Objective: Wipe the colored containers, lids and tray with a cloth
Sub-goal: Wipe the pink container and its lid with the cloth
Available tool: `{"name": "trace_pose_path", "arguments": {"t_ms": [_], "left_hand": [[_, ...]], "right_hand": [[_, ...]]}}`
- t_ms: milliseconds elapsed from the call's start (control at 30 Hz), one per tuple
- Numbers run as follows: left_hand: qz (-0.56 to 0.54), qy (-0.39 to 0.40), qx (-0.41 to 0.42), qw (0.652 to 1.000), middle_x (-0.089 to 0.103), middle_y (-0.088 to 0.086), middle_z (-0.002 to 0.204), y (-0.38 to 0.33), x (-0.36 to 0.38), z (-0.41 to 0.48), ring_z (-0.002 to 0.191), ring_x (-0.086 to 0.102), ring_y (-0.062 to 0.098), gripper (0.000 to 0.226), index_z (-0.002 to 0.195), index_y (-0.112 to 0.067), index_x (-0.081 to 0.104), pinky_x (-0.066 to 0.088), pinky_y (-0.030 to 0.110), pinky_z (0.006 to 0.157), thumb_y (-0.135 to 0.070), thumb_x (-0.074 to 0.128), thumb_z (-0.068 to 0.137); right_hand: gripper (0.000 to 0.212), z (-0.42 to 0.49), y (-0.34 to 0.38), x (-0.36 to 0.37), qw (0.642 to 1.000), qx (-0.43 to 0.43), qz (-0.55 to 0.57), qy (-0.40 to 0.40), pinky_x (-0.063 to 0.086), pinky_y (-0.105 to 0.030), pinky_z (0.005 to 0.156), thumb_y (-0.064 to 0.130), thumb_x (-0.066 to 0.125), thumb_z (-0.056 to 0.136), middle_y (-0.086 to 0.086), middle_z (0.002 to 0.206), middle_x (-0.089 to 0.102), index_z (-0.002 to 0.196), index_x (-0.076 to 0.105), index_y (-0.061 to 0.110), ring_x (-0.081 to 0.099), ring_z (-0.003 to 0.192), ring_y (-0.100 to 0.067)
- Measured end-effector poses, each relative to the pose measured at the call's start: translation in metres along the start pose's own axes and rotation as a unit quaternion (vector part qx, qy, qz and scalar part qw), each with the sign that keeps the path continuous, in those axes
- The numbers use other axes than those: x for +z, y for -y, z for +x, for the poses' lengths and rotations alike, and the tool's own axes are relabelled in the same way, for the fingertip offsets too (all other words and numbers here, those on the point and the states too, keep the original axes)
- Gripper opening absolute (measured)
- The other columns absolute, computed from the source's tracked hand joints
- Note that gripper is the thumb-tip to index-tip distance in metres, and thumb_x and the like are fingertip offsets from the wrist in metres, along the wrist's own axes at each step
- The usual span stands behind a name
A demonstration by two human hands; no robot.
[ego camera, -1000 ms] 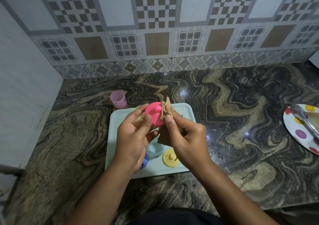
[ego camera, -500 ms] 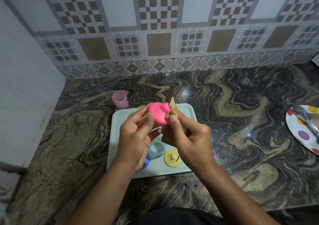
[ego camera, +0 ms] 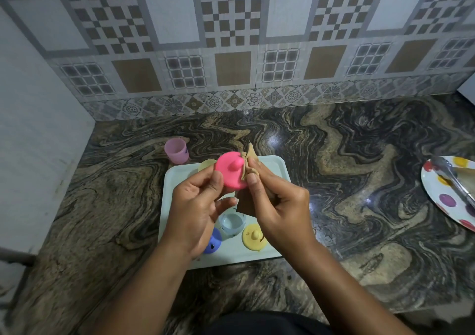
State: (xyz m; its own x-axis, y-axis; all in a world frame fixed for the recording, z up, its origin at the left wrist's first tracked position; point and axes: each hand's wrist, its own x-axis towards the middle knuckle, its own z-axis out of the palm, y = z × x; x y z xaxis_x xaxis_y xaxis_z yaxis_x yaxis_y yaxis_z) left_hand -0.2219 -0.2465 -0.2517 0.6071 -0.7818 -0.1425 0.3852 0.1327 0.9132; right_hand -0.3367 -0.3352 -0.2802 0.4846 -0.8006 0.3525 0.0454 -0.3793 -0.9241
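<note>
**Pink lid tipped knob-first toward the camera as the cloth closed on its rim**

Over one second the pink lid (ego camera: pixel 229 178) had turned so that its knob faced up and out, and the cloth (ego camera: pixel 248 158) had bunched tighter against its right edge. A person held the lid in the air above the far half of the tray (ego camera: pixel 277 166), between the two hands. The left hand (ego camera: pixel 195 206) pinched the lid's left rim with fingertips and thumb. The right hand (ego camera: pixel 277 206) gripped the cloth, thumb and forefinger pressing it to the rim just beside the knob. With the cloth on the right side, the next wipe looked likely to run leftward across the lid's face, the left hand only steadying it.

Below, a blue cup (ego camera: pixel 232 223), a yellow lid (ego camera: pixel 255 237) and a purple lid (ego camera: pixel 213 241) sat on the tray. A pink cup (ego camera: pixel 176 151) stood on the counter (ego camera: pixel 359 155) just beyond it.
</note>
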Motion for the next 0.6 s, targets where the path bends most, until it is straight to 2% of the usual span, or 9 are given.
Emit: {"name": "trace_pose_path", "arguments": {"t_ms": [67, 100, 167, 233, 333, 433, 467, 533, 600], "left_hand": [[-0.011, -0.008, -0.019, 1.000, 0.072, 0.006, 0.087, 0.000, -0.004, 0.002, 0.069, 0.063, 0.007, 0.025, 0.093, -0.011, 0.077, 0.050, 0.019, 0.053, -0.024, 0.056, 0.090], [-0.014, -0.007, -0.023, 1.000, 0.073, 0.005, 0.087, 0.000, -0.004, 0.003, 0.069, 0.064, 0.008, 0.026, 0.093, -0.011, 0.077, 0.051, 0.020, 0.054, -0.025, 0.055, 0.090], [-0.030, 0.000, -0.024, 0.999, 0.075, 0.009, 0.102, 0.000, -0.001, 0.002, 0.084, 0.070, 0.013, 0.030, 0.102, -0.007, 0.073, 0.056, 0.025, 0.064, -0.026, 0.052, 0.092], [-0.038, 0.018, -0.011, 0.999, 0.071, 0.014, 0.118, 0.000, 0.003, 0.000, 0.105, 0.070, 0.021, 0.034, 0.113, -0.003, 0.068, 0.058, 0.031, 0.077, -0.025, 0.052, 0.093], [-0.009, 0.042, 0.013, 0.999, 0.069, 0.014, 0.125, 0.004, 0.004, -0.002, 0.117, 0.065, 0.024, 0.036, 0.126, -0.003, 0.062, 0.056, 0.032, 0.088, -0.014, 0.054, 0.093], [-0.021, 0.005, -0.011, 1.000, 0.069, 0.012, 0.125, 0.002, -0.002, 0.000, 0.105, 0.069, 0.016, 0.035, 0.127, -0.006, 0.063, 0.057, 0.024, 0.075, -0.016, 0.053, 0.094], [-0.021, -0.009, -0.019, 1.000, 0.068, 0.011, 0.126, 0.001, -0.005, 0.002, 0.098, 0.069, 0.012, 0.036, 0.126, -0.007, 0.064, 0.055, 0.022, 0.068, -0.018, 0.054, 0.093], [-0.005, -0.020, -0.031, 0.999, 0.069, 0.009, 0.125, 0.000, -0.007, 0.005, 0.089, 0.068, 0.009, 0.034, 0.124, -0.009, 0.066, 0.052, 0.020, 0.060, -0.021, 0.054, 0.094], [0.013, -0.031, -0.037, 0.999, 0.072, 0.005, 0.119, 0.001, -0.007, 0.006, 0.086, 0.070, 0.008, 0.029, 0.122, -0.010, 0.067, 0.053, 0.020, 0.060, -0.017, 0.052, 0.098]], "right_hand": [[0.029, 0.003, 0.000, -0.001, 1.000, 0.014, -0.004, 0.003, 0.049, -0.010, 0.076, 0.025, 0.062, 0.098, 0.012, 0.117, 0.074, 0.125, 0.071, 0.021, 0.061, 0.087, 0.014], [0.028, 0.004, -0.001, -0.002, 1.000, 0.024, 0.002, 0.007, 0.048, -0.010, 0.073, 0.025, 0.062, 0.098, 0.017, 0.109, 0.074, 0.124, 0.071, 0.024, 0.058, 0.084, 0.015], [0.024, 0.005, -0.003, -0.002, 0.999, 0.040, 0.009, 0.010, 0.058, -0.025, 0.072, 0.025, 0.063, 0.099, 0.025, 0.095, 0.073, 0.121, 0.072, 0.031, 0.063, 0.084, 0.011], [0.023, 0.006, -0.004, 0.000, 0.998, 0.063, 0.018, 0.005, 0.063, -0.040, 0.072, 0.029, 0.063, 0.099, 0.022, 0.085, 0.072, 0.119, 0.076, 0.031, 0.065, 0.077, 0.005], [0.028, 0.006, -0.006, 0.003, 0.996, 0.082, 0.041, -0.002, 0.064, -0.050, 0.071, 0.039, 0.063, 0.096, 0.010, 0.102, 0.075, 0.120, 0.075, 0.030, 0.072, 0.081, -0.005], [0.029, 0.003, -0.003, 0.001, 0.999, 0.023, 0.027, -0.001, 0.059, -0.047, 0.094, 0.033, 0.063, 0.097, 0.005, 0.122, 0.074, 0.125, 0.070, 0.028, 0.071, 0.113, -0.012], [0.028, 0.003, -0.003, 0.000, 1.000, 0.009, 0.019, 0.000, 0.058, -0.045, 0.097, 0.029, 0.063, 0.097, 0.003, 0.122, 0.074, 0.124, 0.070, 0.024, 0.069, 0.116, -0.010], [0.029, 0.006, -0.004, -0.001, 0.999, 0.030, 0.017, 0.006, 0.061, -0.045, 0.087, 0.026, 0.064, 0.097, -0.001, 0.112, 0.077, 0.122, 0.073, 0.017, 0.072, 0.104, -0.007], [0.032, 0.008, -0.006, 0.000, 0.997, 0.067, 0.021, 0.012, 0.062, -0.049, 0.075, 0.029, 0.064, 0.096, 0.003, 0.096, 0.080, 0.122, 0.074, 0.015, 0.072, 0.087, -0.007]]}}
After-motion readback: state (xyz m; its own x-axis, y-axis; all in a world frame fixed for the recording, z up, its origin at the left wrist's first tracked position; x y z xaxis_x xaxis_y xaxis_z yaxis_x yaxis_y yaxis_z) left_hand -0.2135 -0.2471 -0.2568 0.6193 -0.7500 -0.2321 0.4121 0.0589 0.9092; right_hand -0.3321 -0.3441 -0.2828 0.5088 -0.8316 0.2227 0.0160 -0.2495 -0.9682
